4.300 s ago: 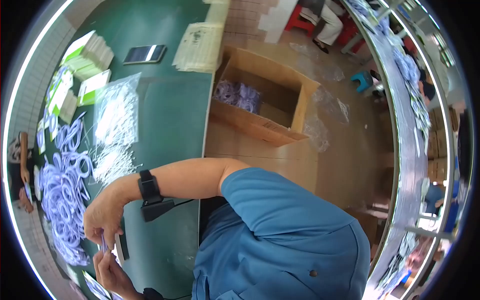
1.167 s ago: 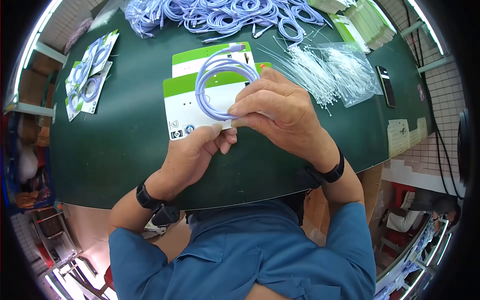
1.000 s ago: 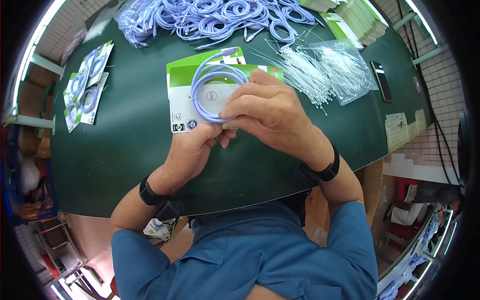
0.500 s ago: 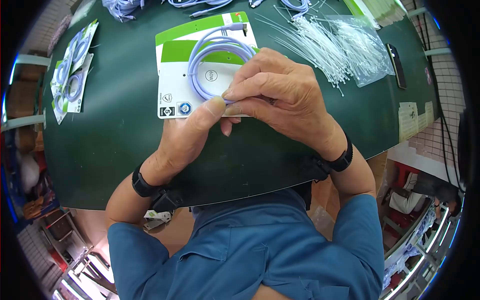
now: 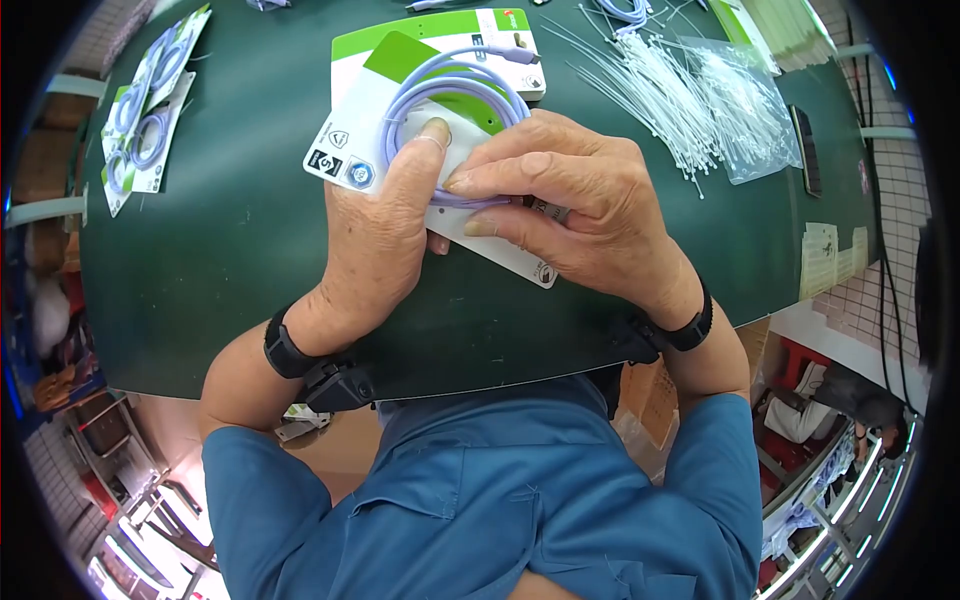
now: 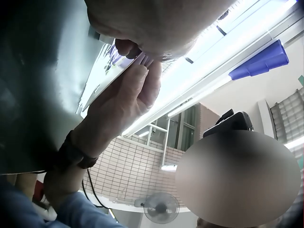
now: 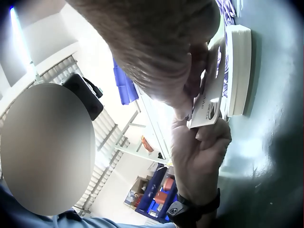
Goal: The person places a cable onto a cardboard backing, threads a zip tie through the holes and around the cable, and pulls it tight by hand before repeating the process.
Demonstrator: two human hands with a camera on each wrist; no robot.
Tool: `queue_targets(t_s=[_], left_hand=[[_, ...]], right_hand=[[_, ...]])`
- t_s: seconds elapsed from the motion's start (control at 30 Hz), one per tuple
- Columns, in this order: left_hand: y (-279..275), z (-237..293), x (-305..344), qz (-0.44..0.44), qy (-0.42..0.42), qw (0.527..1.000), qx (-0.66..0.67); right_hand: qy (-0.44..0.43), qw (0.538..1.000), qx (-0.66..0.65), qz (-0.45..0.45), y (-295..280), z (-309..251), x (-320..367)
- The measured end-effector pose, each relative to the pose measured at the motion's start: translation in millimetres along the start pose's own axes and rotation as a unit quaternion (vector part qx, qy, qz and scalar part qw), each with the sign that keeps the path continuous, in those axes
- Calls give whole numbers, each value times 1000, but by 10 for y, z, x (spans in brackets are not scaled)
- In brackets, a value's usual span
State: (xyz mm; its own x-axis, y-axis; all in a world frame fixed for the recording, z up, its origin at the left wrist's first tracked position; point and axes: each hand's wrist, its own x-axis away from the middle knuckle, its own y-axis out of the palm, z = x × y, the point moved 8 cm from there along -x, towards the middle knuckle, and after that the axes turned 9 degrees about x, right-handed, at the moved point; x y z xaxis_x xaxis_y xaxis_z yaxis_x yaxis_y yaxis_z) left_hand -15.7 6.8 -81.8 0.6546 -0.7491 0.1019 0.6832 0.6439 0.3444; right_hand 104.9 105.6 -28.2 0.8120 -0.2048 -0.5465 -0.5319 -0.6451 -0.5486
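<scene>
In the head view a coiled lilac charging cable (image 5: 392, 125), its plug (image 5: 515, 53) sticking out at upper right, lies over a white and green packaging card (image 5: 335, 130). The card is tilted, its lower edge sloping down to the right. My left hand (image 5: 375, 225) holds the card from below, with its thumb over the front inside the coil. My right hand (image 5: 590, 195) pinches the coil's lower right between thumb and fingers. From the right wrist, the card (image 7: 209, 109) shows nearly edge-on between both hands. A stack of similar cards (image 5: 350, 65) lies just beyond.
White cable ties (image 5: 650, 95), partly in a clear bag (image 5: 745, 120), lie at right, near a phone (image 5: 806, 150). Cards with coiled cables (image 5: 150, 140) lie at left. Another card stack (image 5: 785, 35) stands at far right. The green table's front edge runs by my waist.
Earlier my hands were beside the cable pile. Then the coil was brought over the card. Over the last half second the card has turned clockwise, and my left thumb has moved up into the coil.
</scene>
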Motion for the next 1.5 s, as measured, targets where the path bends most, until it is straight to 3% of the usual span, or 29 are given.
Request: queue_targets(t_s=[0.5,0.63,0.77,0.87,0.9,1.0,1.13,1.27,1.33,1.4,1.47,1.5], left_hand=[[69,1,19,-55,2,998,-7],[98,59,-17,-56,54,997,-6],[79,93,-48,-64,90,991,-70],[-80,15,-74,-46,137,958,-249],[-62,42,-83,-55,144,957,-245],[-67,0,-59,9,42,997,-59],[-63,75,-49,28,74,995,-53],[-194,61,-108,59,63,996,-34],[-228,74,-126,62,68,995,-32],[-257,85,-145,68,71,995,-33],[-258,85,-152,65,69,995,-38],[-258,80,-151,64,66,995,-40]], right_hand=[[36,998,39,19,83,-66,68],[32,999,34,20,79,-24,52],[22,999,28,18,77,27,40],[6,999,35,23,94,38,41],[-14,998,43,32,95,16,33],[-49,994,88,47,22,-39,11],[-76,986,93,117,-226,-104,11],[15,974,179,138,-685,215,22],[214,953,201,68,-815,744,99],[221,936,271,34,-895,957,216],[234,883,404,-42,-900,1124,293],[235,884,402,-41,-925,1177,302]])
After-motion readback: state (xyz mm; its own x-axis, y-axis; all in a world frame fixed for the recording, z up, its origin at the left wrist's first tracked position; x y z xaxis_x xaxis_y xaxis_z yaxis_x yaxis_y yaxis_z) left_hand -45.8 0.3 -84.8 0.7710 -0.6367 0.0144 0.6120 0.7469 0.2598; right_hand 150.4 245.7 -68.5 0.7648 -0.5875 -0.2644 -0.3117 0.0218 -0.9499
